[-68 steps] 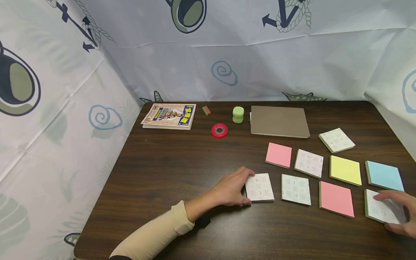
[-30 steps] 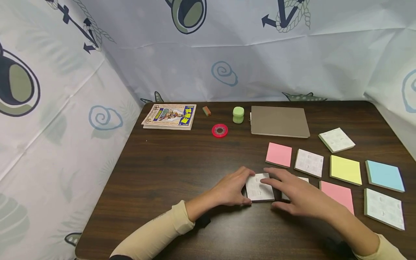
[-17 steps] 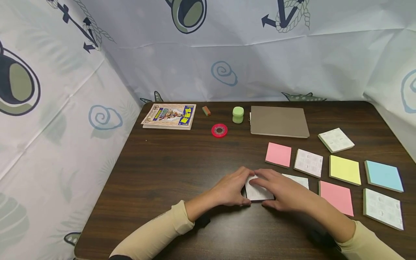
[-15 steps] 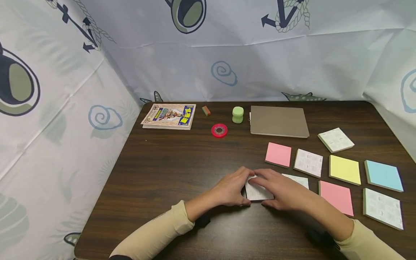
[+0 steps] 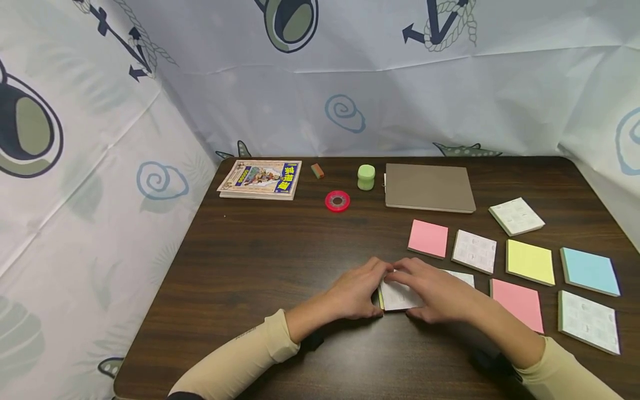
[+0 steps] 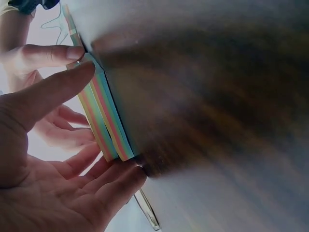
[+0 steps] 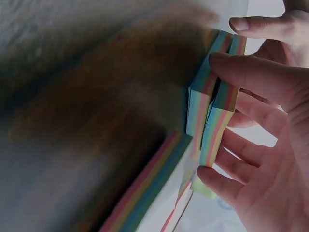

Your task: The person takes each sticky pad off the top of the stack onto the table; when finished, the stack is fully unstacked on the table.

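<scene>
Two sticky note pads lie one on the other on the table, striped in several colours along their edges. The upper pad (image 5: 400, 298) shows a whitish printed top; the lower pad (image 6: 114, 116) shows best in the left wrist view. From the left, my left hand (image 5: 352, 291) holds the stack, thumb at the near end and fingers at the far end. My right hand (image 5: 435, 291) grips the upper pad from the right, its thumb (image 7: 236, 67) on the near side. The fingers hide part of both pads.
Beside my right hand lie a pink pad (image 5: 517, 304), a white pad (image 5: 589, 321), a yellow pad (image 5: 530, 262), a blue pad (image 5: 590, 271) and others. Farther back are a grey-brown notebook (image 5: 430, 188), a green container (image 5: 366, 178), a red ring (image 5: 337, 201) and books (image 5: 260, 179).
My right hand has left the white pad at far right and come over to the stack beside my left hand. The upper pad has shifted slightly right, baring a yellowish edge at its left.
</scene>
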Tool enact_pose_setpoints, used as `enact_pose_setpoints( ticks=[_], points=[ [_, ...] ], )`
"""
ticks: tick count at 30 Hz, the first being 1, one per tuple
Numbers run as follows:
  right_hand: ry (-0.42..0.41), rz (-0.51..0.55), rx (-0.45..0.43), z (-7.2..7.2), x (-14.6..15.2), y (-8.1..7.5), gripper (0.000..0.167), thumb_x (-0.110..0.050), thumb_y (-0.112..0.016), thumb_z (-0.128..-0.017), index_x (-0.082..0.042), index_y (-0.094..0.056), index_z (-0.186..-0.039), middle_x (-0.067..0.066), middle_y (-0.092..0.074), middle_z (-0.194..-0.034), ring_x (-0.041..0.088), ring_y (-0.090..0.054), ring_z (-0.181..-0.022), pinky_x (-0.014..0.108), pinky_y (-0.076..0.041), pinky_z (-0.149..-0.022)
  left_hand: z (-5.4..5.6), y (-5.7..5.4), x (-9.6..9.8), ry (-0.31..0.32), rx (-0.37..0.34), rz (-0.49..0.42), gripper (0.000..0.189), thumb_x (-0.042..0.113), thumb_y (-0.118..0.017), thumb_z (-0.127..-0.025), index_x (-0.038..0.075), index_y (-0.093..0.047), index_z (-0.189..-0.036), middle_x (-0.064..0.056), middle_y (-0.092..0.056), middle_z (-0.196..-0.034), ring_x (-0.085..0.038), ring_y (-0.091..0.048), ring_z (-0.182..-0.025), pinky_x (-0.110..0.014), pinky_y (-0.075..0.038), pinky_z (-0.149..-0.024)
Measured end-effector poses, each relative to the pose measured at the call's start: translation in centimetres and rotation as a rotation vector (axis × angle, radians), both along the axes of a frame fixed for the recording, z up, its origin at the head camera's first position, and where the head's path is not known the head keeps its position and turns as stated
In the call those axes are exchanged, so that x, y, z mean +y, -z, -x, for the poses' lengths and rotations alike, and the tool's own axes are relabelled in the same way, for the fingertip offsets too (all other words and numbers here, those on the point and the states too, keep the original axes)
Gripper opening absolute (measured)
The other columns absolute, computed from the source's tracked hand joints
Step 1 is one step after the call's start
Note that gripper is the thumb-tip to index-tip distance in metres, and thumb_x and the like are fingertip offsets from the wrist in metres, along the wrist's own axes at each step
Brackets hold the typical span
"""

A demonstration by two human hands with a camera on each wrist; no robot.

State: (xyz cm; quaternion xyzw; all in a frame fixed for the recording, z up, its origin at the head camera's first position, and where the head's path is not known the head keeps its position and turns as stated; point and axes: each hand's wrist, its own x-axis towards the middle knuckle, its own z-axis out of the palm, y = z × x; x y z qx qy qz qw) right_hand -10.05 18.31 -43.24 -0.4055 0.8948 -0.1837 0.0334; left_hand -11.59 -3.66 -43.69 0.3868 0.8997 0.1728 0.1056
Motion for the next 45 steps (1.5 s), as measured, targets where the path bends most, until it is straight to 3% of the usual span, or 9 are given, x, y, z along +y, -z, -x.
enact_pose_setpoints(
  ticks=[5,12,17,21,28,33,38,45],
  points=[
    [0.015,-0.006,-0.004,-0.2,1.0,-0.8,0.062,-0.018,-0.088,-0.064,-0.015,-0.063,-0.121,0.005,-0.054,-0.124,0.019,-0.053,-0.112,0.041,-0.049,-0.090,0.0,0.0,0.1,0.000,-0.001,0.008,0.076,0.025,-0.088,-0.072,0.007,-0.046,-0.134,-0.003,-0.051,-0.126,-0.015,-0.057,-0.107,-0.029,-0.048,-0.088],
    [0.066,-0.060,-0.057,-0.2,2.6,-3.9,0.056,-0.017,-0.088,-0.066,-0.018,-0.065,-0.117,0.006,-0.054,-0.126,0.023,-0.053,-0.114,0.045,-0.048,-0.091,0.0,0.0,0.0,0.007,0.020,-0.002,0.074,0.023,-0.088,-0.071,0.007,-0.050,-0.132,-0.003,-0.052,-0.123,-0.015,-0.057,-0.100,-0.027,-0.048,-0.083],
    [0.108,-0.027,0.008,1.1,3.3,-5.5,0.057,-0.015,-0.089,-0.065,-0.017,-0.066,-0.117,0.005,-0.056,-0.126,0.023,-0.055,-0.109,0.042,-0.050,-0.085,0.0,-0.1,0.0,0.001,0.009,0.016,0.069,0.024,-0.087,-0.072,0.009,-0.055,-0.131,-0.003,-0.051,-0.127,-0.016,-0.057,-0.103,-0.028,-0.048,-0.085],
    [0.134,0.014,0.033,2.8,2.9,-6.0,0.056,-0.015,-0.087,-0.068,-0.015,-0.065,-0.120,0.010,-0.055,-0.127,0.027,-0.055,-0.111,0.044,-0.049,-0.084,0.0,0.0,0.0,0.001,0.014,0.019,0.070,0.024,-0.087,-0.072,0.010,-0.056,-0.132,-0.002,-0.050,-0.128,-0.016,-0.058,-0.106,-0.028,-0.048,-0.086],
    [0.165,0.055,-0.018,6.8,0.7,-4.2,0.054,-0.017,-0.084,-0.071,-0.010,-0.064,-0.121,0.010,-0.055,-0.125,0.030,-0.052,-0.118,0.048,-0.043,-0.096,0.0,0.1,-0.1,0.015,0.039,0.005,0.068,0.024,-0.088,-0.071,0.008,-0.057,-0.130,-0.001,-0.050,-0.126,-0.015,-0.058,-0.105,-0.026,-0.047,-0.086],
    [0.183,0.053,-0.049,8.8,-1.1,-2.4,0.054,-0.017,-0.082,-0.072,-0.009,-0.064,-0.122,0.012,-0.055,-0.126,0.031,-0.050,-0.120,0.049,-0.041,-0.099,0.0,0.0,0.0,0.019,0.033,0.009,0.069,0.024,-0.088,-0.071,0.008,-0.057,-0.131,-0.002,-0.049,-0.128,-0.015,-0.057,-0.107,-0.026,-0.047,-0.088],
    [0.172,0.038,-0.056,10.0,-2.3,-0.9,0.054,-0.015,-0.083,-0.072,-0.009,-0.063,-0.123,0.013,-0.055,-0.125,0.030,-0.050,-0.119,0.047,-0.041,-0.098,0.0,-0.1,0.0,0.015,0.029,0.021,0.068,0.024,-0.088,-0.072,0.008,-0.057,-0.131,-0.002,-0.049,-0.129,-0.016,-0.057,-0.109,-0.027,-0.047,-0.089],
    [0.166,0.009,-0.118,10.4,-2.9,0.3,0.052,-0.017,-0.082,-0.074,-0.010,-0.064,-0.122,0.014,-0.055,-0.127,0.033,-0.051,-0.119,0.049,-0.043,-0.097,0.0,-0.2,0.0,0.014,0.012,0.025,0.068,0.025,-0.088,-0.072,0.007,-0.057,-0.131,-0.002,-0.048,-0.130,-0.016,-0.056,-0.110,-0.027,-0.046,-0.090]
  ],
)
